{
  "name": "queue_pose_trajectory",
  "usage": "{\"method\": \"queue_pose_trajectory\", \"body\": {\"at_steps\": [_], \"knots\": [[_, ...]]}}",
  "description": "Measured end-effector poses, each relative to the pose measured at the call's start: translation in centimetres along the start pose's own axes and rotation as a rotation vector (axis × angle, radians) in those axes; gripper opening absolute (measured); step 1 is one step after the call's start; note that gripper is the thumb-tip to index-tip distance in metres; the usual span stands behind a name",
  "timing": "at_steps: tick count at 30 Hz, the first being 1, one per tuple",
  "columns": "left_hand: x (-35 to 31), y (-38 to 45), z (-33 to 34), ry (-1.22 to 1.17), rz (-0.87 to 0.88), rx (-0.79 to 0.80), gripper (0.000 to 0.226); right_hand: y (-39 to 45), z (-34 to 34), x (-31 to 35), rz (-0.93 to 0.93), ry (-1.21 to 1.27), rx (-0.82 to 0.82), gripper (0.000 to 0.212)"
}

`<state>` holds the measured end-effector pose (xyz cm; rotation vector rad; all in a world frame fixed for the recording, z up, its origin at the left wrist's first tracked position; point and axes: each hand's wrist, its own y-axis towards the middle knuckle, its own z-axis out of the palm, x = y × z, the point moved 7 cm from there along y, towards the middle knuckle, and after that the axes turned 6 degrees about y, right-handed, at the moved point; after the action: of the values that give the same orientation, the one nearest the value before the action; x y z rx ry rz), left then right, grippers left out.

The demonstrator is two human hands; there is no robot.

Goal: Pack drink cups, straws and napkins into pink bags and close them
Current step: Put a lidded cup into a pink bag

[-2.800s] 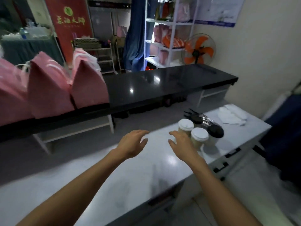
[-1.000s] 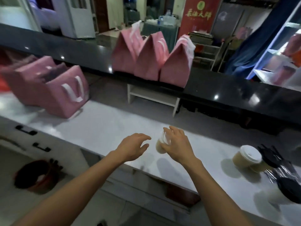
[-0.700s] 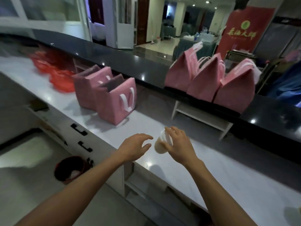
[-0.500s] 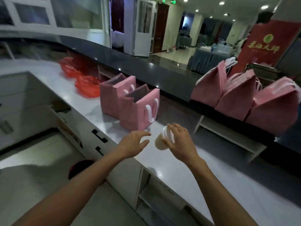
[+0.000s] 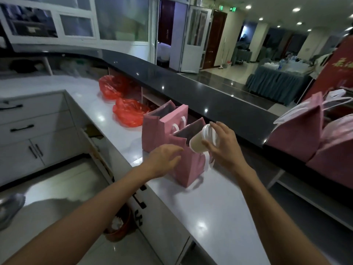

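The right hand (image 5: 223, 148) held one lidded drink cup (image 5: 202, 139), tilted, its fingers curled round it just above the mouth of the nearer of two open pink bags (image 5: 188, 165) standing together at the white counter (image 5: 210, 207)'s back edge. The left hand (image 5: 164, 159), fingers loosely spread and holding nothing, reached at that bag's near side. Two red plastic bags (image 5: 129, 113) lay farther along, and closed pink bags (image 5: 298, 138), their count unclear, sat on the dark upper ledge (image 5: 219, 104).
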<state>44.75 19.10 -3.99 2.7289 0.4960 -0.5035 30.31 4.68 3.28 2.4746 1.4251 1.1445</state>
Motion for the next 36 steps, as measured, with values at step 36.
{"method": "queue_pose_trajectory", "body": {"at_steps": [36], "knots": [[5.2,9.5,2.5,0.195,0.314,0.033,0.044,12.5,19.2,-7.1,0.092,-0.378,0.77,0.061]]}}
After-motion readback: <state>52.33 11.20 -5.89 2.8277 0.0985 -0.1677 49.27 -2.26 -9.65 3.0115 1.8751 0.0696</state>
